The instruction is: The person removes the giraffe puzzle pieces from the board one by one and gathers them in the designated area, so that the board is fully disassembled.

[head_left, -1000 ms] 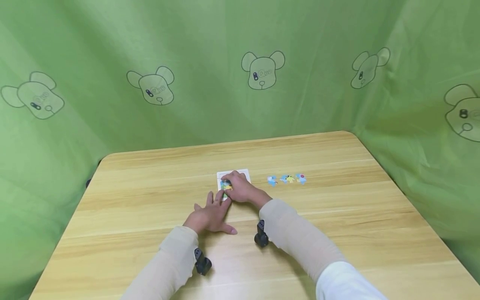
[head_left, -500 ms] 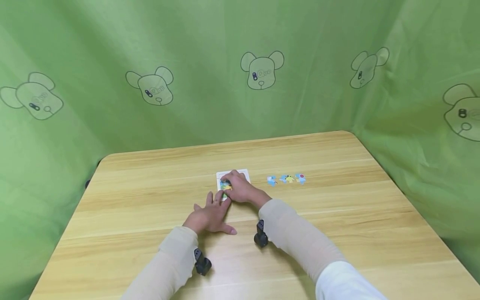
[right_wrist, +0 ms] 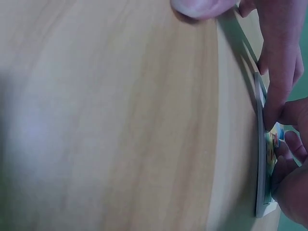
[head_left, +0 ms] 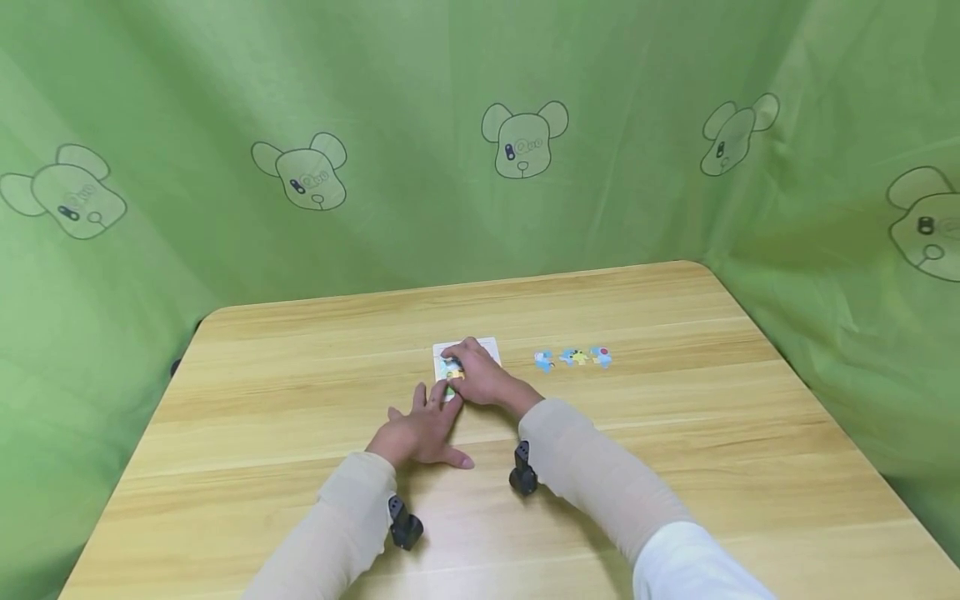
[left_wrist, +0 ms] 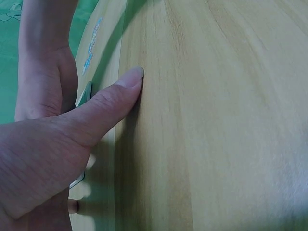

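Observation:
A small white-rimmed jigsaw tray (head_left: 487, 342) lies on the table, partly hidden under both hands. My left hand (head_left: 425, 431) is spread, its fingertips touching the near left part of the tray and its thumb out on the wood. Over the tray, my right hand (head_left: 483, 377) bends its fingers down and pinches a colourful puzzle piece (right_wrist: 278, 131), which looks slightly raised in the right wrist view. Other printed pieces show in the tray below it. In the left wrist view, the left thumb (left_wrist: 110, 103) stretches across the tabletop.
To the right of the tray lie loose puzzle pieces: a blue and white one (head_left: 543, 361), a blue and yellow one (head_left: 576, 357) and one with a red spot (head_left: 602, 357). A green curtain (head_left: 420, 233) stands behind the wooden table (head_left: 300, 350).
Both hands stay almost in place. The printed surface under the right fingers looks paler now, as if the piece has tilted slightly. The loose pieces have not moved.

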Demonstrator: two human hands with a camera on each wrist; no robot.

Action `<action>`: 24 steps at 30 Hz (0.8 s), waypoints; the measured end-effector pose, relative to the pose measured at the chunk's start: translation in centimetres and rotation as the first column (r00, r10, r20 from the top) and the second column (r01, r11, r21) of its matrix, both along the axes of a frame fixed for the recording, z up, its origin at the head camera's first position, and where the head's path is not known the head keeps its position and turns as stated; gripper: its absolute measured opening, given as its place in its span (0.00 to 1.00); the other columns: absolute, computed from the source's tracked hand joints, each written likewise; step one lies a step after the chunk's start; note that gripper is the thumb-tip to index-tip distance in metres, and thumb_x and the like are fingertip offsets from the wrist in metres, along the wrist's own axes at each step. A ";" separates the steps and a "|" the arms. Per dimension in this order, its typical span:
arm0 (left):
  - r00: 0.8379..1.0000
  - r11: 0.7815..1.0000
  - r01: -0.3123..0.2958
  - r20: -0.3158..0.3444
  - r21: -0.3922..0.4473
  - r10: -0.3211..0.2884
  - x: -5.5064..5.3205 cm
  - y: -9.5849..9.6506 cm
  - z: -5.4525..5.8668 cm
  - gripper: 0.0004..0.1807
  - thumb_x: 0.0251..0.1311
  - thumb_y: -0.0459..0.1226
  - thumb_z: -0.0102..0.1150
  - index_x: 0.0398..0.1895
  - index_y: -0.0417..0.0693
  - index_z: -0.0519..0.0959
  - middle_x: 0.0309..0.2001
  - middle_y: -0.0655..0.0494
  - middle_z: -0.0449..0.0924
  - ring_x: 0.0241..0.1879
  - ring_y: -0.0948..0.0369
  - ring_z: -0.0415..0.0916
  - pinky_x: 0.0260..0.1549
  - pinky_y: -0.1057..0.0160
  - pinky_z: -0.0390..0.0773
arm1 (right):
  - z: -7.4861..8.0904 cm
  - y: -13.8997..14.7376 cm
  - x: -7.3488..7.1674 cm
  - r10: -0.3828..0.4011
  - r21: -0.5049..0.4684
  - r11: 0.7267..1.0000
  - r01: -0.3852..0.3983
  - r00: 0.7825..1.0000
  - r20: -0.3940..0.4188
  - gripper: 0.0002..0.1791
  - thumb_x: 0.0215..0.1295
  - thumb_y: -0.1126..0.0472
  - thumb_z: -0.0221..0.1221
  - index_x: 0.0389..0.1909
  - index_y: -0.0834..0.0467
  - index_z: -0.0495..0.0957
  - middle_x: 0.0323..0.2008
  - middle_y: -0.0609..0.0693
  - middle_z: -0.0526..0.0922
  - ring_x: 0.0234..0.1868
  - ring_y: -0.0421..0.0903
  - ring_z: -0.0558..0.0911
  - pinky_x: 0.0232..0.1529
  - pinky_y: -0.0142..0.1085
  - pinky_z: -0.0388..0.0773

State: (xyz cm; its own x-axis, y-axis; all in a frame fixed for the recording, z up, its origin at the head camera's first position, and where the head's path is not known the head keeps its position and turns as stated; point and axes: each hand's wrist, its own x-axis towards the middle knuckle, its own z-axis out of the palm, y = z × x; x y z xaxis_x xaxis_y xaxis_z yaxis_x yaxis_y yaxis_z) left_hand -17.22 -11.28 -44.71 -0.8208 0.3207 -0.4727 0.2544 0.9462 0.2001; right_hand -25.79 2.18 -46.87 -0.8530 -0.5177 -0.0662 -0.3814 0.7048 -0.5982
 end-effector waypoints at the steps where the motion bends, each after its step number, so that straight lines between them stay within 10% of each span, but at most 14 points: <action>1: 1.000 1.000 -0.001 -0.001 0.000 0.001 0.0 0.0 0.0 0.60 0.43 0.70 0.56 0.76 0.58 0.42 0.76 0.47 0.29 0.72 0.38 0.31 0.52 0.22 0.51 | 0.0 0.0 0.0 -0.005 -0.006 1.000 0.005 1.000 0.001 0.31 0.59 0.64 0.61 0.64 0.55 0.67 0.53 0.55 0.68 0.54 0.50 0.70 0.62 0.44 0.67; 11: 1.000 1.000 -0.006 -0.002 0.004 0.006 0.1 0.0 0.2 0.60 0.43 0.70 0.56 0.76 0.60 0.39 0.76 0.46 0.31 0.72 0.38 0.32 0.53 0.22 0.50 | -0.2 0.0 0.1 -0.067 -0.015 0.998 0.067 0.997 -0.023 0.29 0.60 0.63 0.59 0.63 0.63 0.67 0.57 0.58 0.66 0.59 0.52 0.70 0.65 0.42 0.64; 24: 1.000 1.000 -0.009 0.005 0.009 0.009 0.1 0.0 0.2 0.60 0.44 0.70 0.56 0.76 0.60 0.39 0.76 0.47 0.30 0.72 0.39 0.31 0.53 0.22 0.50 | -0.6 0.0 0.0 -0.058 -0.131 0.990 0.053 0.998 -0.035 0.06 0.61 0.67 0.58 0.38 0.58 0.76 0.37 0.50 0.78 0.40 0.45 0.76 0.47 0.37 0.75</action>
State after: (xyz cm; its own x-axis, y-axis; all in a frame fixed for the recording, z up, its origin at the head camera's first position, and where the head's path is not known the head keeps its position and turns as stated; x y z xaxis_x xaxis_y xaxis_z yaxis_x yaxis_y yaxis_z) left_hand -17.08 -11.30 -44.53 -0.8211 0.3174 -0.4744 0.2449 0.9466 0.2096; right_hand -25.83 2.21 -47.43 -0.8811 -0.4718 0.0320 -0.3686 0.6428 -0.6715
